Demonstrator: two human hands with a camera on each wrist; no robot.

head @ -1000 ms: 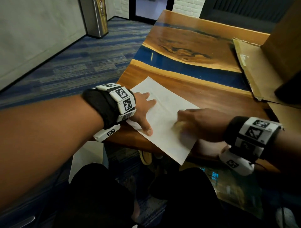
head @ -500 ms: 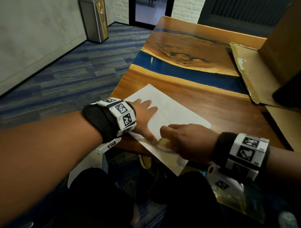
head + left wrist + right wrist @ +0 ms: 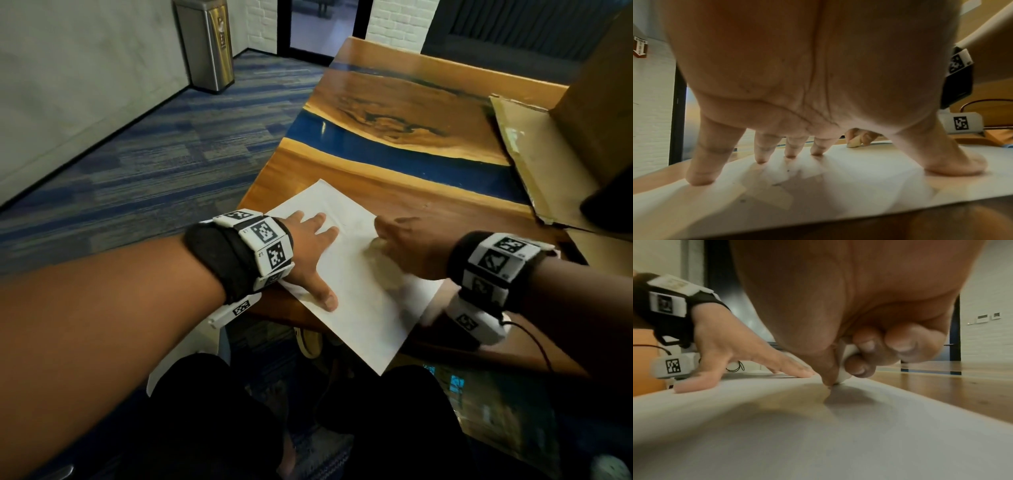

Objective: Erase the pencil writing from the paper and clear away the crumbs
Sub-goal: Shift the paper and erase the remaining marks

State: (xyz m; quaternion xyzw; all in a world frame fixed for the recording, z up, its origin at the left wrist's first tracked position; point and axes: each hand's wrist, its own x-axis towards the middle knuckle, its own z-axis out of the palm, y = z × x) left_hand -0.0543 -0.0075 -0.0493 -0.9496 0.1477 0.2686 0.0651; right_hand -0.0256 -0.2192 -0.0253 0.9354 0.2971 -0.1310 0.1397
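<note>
Eraser to fingers: the small white rubber eraser (image 3: 844, 369) is pinched in the right hand (image 3: 407, 250), whose fingers (image 3: 861, 368) curl tight round it; its lower tip touches the sheet.
Paper: one white rectangular sheet of paper (image 3: 359, 294) lies skewed on the near edge of the brown wooden bench with a blue resin stripe (image 3: 428, 212), one corner hanging off toward the person.
Long axis: the sheet runs from that near overhanging corner away and to the left; any rubbing stroke probably has to stay within its width.
Left hand: the left hand (image 3: 308, 253) presses flat on the sheet's left part, fingers (image 3: 761, 151) straight and spread, thumb out, holding nothing.
Nearer hand: the right hand, already on the working spot, just beside the left fingertips.
Writing: too faint to make out.
Crumbs: a few dark specks (image 3: 777, 184) near the left fingers; number unclear.
Count: one eraser, one sheet, two hands.
</note>
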